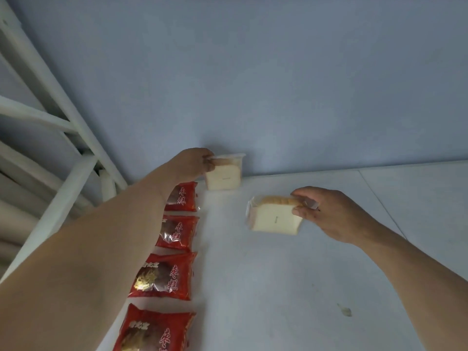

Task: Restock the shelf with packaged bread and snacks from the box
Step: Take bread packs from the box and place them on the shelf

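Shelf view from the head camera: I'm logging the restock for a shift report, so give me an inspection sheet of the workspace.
Surface: white shelf, with a small dark smudge towards the front right.
Job's things: four red snack packets in a row along the left; one bread pack by the back wall, a second bread pack further forward.
Clutter: nothing seen.
Grippers: left hand grips the back bread pack; right hand grips the second.
Cables: nothing seen.
Surroundings: pale blue wall behind; white frame bars at left. The box is not in view.
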